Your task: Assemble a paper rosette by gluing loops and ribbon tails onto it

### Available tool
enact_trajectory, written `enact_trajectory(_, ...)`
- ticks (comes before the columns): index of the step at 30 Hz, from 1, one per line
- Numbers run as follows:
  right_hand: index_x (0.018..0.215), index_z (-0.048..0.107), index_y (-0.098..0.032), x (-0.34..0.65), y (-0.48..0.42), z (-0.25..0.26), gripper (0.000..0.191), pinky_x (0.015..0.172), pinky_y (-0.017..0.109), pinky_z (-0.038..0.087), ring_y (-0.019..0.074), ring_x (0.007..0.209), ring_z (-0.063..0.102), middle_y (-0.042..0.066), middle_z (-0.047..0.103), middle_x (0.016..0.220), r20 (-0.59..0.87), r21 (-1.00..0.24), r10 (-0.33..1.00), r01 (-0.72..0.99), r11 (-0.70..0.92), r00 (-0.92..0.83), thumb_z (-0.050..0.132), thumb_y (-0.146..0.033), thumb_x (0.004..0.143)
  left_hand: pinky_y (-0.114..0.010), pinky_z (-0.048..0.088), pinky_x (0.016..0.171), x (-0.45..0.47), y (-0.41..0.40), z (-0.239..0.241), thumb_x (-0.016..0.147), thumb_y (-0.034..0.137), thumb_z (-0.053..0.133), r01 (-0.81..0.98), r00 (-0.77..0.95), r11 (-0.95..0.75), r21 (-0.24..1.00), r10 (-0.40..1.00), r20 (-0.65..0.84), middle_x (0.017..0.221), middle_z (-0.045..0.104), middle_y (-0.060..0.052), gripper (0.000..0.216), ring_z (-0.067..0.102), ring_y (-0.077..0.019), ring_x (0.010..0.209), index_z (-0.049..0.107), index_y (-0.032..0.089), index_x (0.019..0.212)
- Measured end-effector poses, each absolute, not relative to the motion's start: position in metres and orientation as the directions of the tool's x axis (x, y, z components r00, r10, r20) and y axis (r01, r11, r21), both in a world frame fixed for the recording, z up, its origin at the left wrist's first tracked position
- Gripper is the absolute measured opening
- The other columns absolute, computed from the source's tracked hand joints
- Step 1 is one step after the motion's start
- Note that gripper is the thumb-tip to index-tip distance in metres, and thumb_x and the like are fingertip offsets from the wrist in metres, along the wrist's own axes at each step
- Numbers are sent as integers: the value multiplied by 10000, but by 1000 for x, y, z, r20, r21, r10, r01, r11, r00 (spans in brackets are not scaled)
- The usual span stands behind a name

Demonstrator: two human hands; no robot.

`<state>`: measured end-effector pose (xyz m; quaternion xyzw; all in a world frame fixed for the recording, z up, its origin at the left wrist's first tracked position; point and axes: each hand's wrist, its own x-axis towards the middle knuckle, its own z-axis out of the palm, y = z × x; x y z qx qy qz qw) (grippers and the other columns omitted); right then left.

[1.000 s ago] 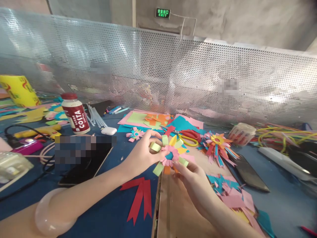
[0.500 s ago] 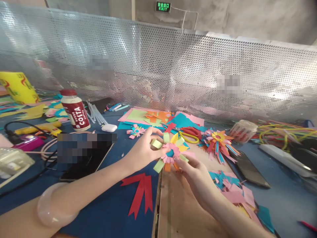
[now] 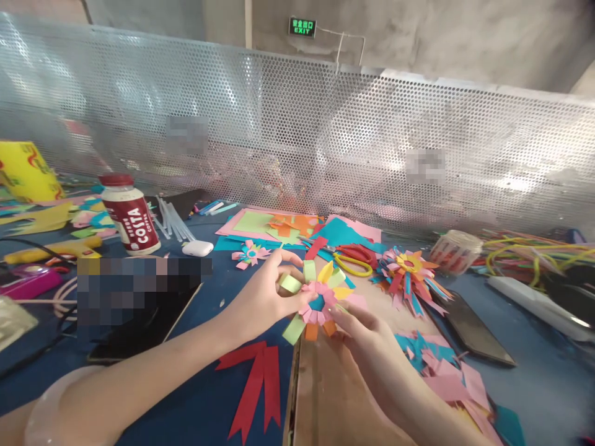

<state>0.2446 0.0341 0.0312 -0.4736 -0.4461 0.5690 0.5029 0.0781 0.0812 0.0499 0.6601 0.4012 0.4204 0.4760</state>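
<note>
I hold a paper flower (image 3: pixel 318 298) with green, yellow, orange and pink looped petals over the table's middle. My left hand (image 3: pixel 264 297) pinches its left side, thumb and fingers closed on a green petal. My right hand (image 3: pixel 367 344) grips the flower from below right, fingers closed on its lower petals. A finished multicoloured paper flower (image 3: pixel 408 272) lies to the right. A small pink and blue flower (image 3: pixel 250 253) lies behind my left hand.
A Costa bottle (image 3: pixel 130 214), earbud case (image 3: pixel 198 248) and dark tablet (image 3: pixel 149 316) are on the left. Red and yellow scissors (image 3: pixel 356 257), coloured paper sheets (image 3: pixel 279 223), a phone (image 3: pixel 478 331), paper scraps (image 3: pixel 441 371) and red strips (image 3: pixel 258 384) lie around. A perforated metal screen (image 3: pixel 325 142) closes the back.
Both hands stay on the flower with small finger shifts. The view has drifted a little to the right, so things on the left slid outward.
</note>
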Motion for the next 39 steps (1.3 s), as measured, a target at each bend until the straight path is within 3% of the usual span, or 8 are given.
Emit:
enact_trajectory(5,931,706,-209,248,34,32,361,712,321,444,252,916,575,65,677,951,-127,-984,992,-125,-129,-26,624,-497,730,-220,474,492,78,82,49,712,310,655,136,326,-197,971,934,144,805,586,25,374,579,-98,529,390,234,964)
enact_trajectory(16,903,719,-238,250,32,30,235,767,290,418,218,865,588,22,682,967,-91,-991,992,-92,-99,-83,697,-354,701,-205,473,521,79,78,52,717,272,666,116,346,-110,987,936,64,826,583,38,380,572,-76,526,379,248,965)
enact_trajectory(29,772,713,-190,251,30,33,285,628,258,405,187,713,579,11,667,705,-206,-977,977,63,-203,-57,685,-460,683,-198,443,522,78,80,47,722,276,656,183,376,-192,964,920,112,813,590,39,357,565,-83,568,397,233,964)
enact_trajectory(35,940,706,-195,249,30,41,365,809,294,432,244,975,572,51,679,958,-119,-986,985,131,-102,-128,631,-486,733,-238,468,599,66,95,55,732,288,650,206,450,-221,953,886,108,855,584,22,346,576,-101,639,421,219,982)
enact_trajectory(39,997,634,-212,254,32,30,364,717,294,466,201,831,599,42,663,906,-9,-956,1000,292,-3,-19,514,-503,813,-239,454,598,47,106,61,723,268,647,173,465,-131,976,885,36,901,552,14,344,562,-97,645,435,212,987)
